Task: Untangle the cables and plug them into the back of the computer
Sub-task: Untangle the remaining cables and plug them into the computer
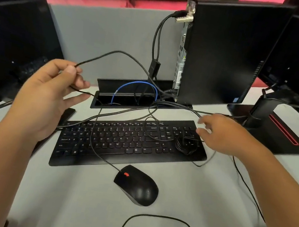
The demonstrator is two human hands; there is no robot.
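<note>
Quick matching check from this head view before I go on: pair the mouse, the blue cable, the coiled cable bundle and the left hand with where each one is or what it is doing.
Things:
1. mouse
2. blue cable
3. coiled cable bundle
4. left hand

Places or states:
A. lies on the right end of the keyboard
B. arches out of the desk's cable box
C. pinches a thin black cable
D. sits on the desk in front of the keyboard

Pairs: 1-D, 2-B, 3-A, 4-C

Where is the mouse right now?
In the head view the mouse sits on the table, centre frame, just in front of the keyboard, between both forearms, untouched.
</note>
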